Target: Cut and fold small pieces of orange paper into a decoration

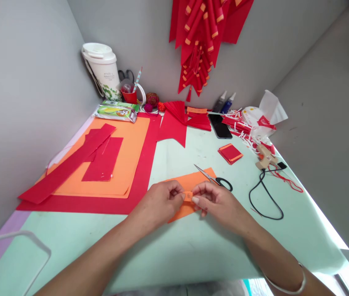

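The left hand (pixel 162 199) and the right hand (pixel 216 201) meet over the middle of the pale green table (pixel 193 246), and both pinch one small orange paper strip (pixel 188 196) between thumb and fingertips, with the other fingers curled in. The step in hand looks like folding or rolling this little strip, so it is best to keep both pinches close together, line up the edges, and press the bend flat with a thumb nail. The strip is tiny, bright orange and thin, and it bends easily. It sits just above a bigger orange paper piece (pixel 189 183) lying flat on the table. Small scissors (pixel 214 179) rest on that paper's far edge, just beyond the right hand. Farther right lies a glue gun (pixel 265 158) with a black cord. To the left are big sheets of red and orange paper (pixel 125 156).
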A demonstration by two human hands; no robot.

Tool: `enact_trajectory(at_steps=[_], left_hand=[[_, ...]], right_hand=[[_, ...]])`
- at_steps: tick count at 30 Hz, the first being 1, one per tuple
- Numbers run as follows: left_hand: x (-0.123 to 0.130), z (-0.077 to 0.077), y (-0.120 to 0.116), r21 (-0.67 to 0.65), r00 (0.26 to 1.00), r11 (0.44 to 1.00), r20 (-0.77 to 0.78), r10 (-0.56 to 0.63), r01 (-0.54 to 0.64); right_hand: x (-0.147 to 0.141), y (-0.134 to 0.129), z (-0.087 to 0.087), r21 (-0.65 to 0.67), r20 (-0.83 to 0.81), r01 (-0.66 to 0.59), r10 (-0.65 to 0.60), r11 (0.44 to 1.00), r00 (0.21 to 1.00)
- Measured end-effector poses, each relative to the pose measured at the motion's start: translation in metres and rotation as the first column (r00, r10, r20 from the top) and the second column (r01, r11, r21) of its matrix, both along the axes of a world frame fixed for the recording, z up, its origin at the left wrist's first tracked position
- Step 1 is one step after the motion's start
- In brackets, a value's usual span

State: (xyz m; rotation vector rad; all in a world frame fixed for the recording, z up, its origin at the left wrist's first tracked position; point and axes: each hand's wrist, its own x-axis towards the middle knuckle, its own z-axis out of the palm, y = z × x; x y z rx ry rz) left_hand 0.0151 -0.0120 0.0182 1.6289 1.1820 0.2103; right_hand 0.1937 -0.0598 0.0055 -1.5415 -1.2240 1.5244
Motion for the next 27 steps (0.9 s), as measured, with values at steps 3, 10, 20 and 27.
enact_trajectory(at_steps=[3,10,20,27], left_hand=[[-0.001,-0.004,0.000,0.000,1.000,1.000,0.011,-0.003,0.003],[-0.002,-0.011,0.001,-0.009,0.999,1.000,0.033,-0.025,0.025],[-0.001,-0.006,0.000,-0.049,0.999,0.998,0.032,-0.029,0.030],[-0.003,-0.008,0.000,-0.044,0.998,0.998,0.035,-0.043,0.044]], right_hand=[[0.000,0.000,0.001,-0.014,0.018,-0.005,0.005,1.000,1.000],[0.000,0.001,0.003,-0.048,0.077,0.002,0.001,0.999,0.997],[0.003,0.001,0.000,-0.048,0.103,0.013,-0.008,0.999,0.995],[0.002,0.001,0.004,-0.034,0.109,0.019,-0.015,0.999,0.994]])
